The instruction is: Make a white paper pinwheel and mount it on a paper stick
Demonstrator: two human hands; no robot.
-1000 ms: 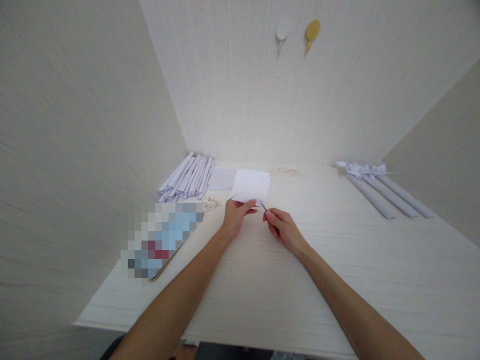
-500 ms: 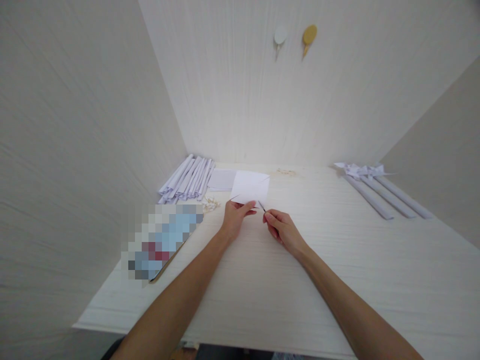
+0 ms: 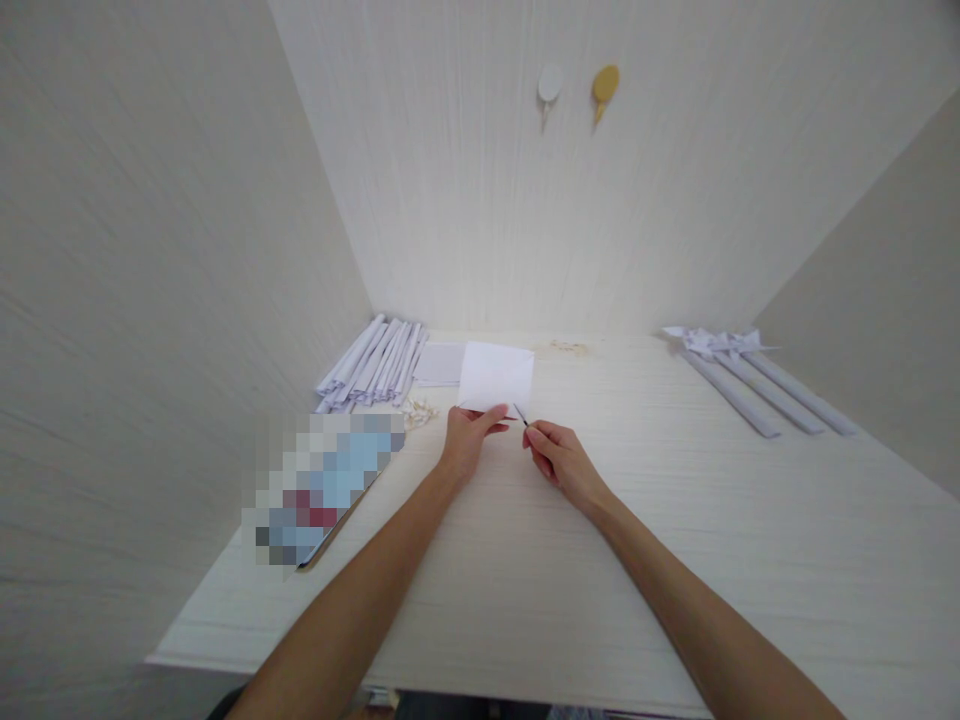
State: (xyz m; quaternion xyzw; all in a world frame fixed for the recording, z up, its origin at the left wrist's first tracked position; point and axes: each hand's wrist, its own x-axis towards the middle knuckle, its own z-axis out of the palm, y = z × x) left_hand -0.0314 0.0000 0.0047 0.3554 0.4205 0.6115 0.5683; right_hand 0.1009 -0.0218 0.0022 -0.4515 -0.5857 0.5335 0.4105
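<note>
A square sheet of white paper [image 3: 496, 376] is held up in the middle of the head view. My left hand [image 3: 469, 435] has the sheet's near edge pinched between thumb and fingers. Close by, my right hand [image 3: 556, 450] is closed round a thin, dark, pointed tool [image 3: 521, 416]. Its tip lies at the sheet's near right corner; whether it is a small knife or scissors I cannot make out. Behind the sheet, to the left, lie more flat paper squares [image 3: 441, 364].
Rolled paper sticks [image 3: 375, 365] are piled at the back left. Small pale pieces [image 3: 418, 412] lie near them, beside a blurred-out flat object [image 3: 337, 490]. Several paper sticks with folded tops [image 3: 739, 385] rest at the right. Two hooks, white [image 3: 550, 84] and gold [image 3: 605, 84], are on the wall.
The view has tilted up and turned right slightly, so fixed things appear lower and further left. Both hands keep their grips; the tool's tip stays by the sheet's near right corner.
</note>
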